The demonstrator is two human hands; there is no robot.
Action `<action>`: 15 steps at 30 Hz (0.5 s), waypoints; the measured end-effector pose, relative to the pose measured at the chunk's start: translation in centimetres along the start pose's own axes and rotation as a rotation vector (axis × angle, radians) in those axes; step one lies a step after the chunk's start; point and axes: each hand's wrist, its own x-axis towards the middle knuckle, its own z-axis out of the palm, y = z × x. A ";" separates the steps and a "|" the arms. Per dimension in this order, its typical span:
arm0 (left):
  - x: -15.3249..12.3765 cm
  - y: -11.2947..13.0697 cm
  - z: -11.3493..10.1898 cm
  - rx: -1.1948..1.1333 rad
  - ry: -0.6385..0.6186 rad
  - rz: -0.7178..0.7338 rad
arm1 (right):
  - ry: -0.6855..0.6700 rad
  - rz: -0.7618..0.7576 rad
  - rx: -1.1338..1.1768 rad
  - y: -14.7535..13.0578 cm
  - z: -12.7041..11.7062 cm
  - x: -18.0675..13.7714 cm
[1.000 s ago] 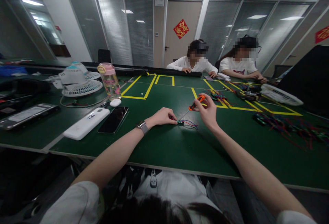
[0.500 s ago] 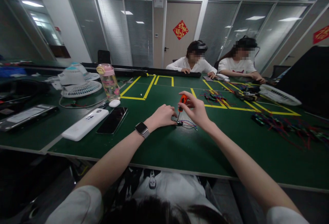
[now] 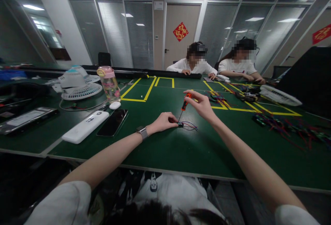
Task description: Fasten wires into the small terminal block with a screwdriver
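Note:
A screwdriver (image 3: 184,104) with an orange and black handle is gripped near its top by the fingers of my right hand (image 3: 200,103). It leans to the right, and its thin shaft reaches down to a small dark circuit board (image 3: 180,124) on the table. Thin red and blue wires (image 3: 191,125) loop out from the board's right side. My left hand (image 3: 164,121), with a watch (image 3: 142,132) on the wrist, pinches the board's left edge between its fingertips. Whether the screwdriver tip touches a screw is too small to see.
Left of my hands on the green table (image 3: 155,156) lie a dark phone (image 3: 113,123), a white power bank (image 3: 86,127), a drink bottle (image 3: 109,84) and a white fan (image 3: 81,90). Wired boards (image 3: 287,126) are heaped at the right. Two people (image 3: 196,63) sit across the table.
My right hand has shifted slightly right with the screwdriver, which now tilts more to the right. The fingers of my left hand have drawn together at the board's edge.

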 end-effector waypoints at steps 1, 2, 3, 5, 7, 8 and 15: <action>0.0 0.0 0.0 0.004 0.000 0.003 | 0.029 -0.013 -0.017 0.0 0.0 0.2; 0.0 0.0 0.0 0.007 -0.001 0.005 | 0.061 -0.020 -0.024 0.1 0.0 0.4; 0.0 0.0 -0.1 0.009 -0.006 0.004 | 0.094 -0.019 -0.019 0.2 0.1 0.5; 0.1 0.0 -0.2 0.025 -0.022 -0.002 | 0.146 0.006 0.025 0.4 0.3 0.4; 0.2 0.0 -0.2 0.042 -0.030 -0.004 | 0.168 0.023 0.065 0.5 0.5 0.1; 0.2 -0.1 -0.2 0.045 -0.030 -0.005 | 0.162 0.020 0.075 0.5 0.6 -0.1; 0.2 -0.1 -0.4 0.093 -0.068 0.037 | 0.134 -0.035 0.050 -0.1 0.4 -0.6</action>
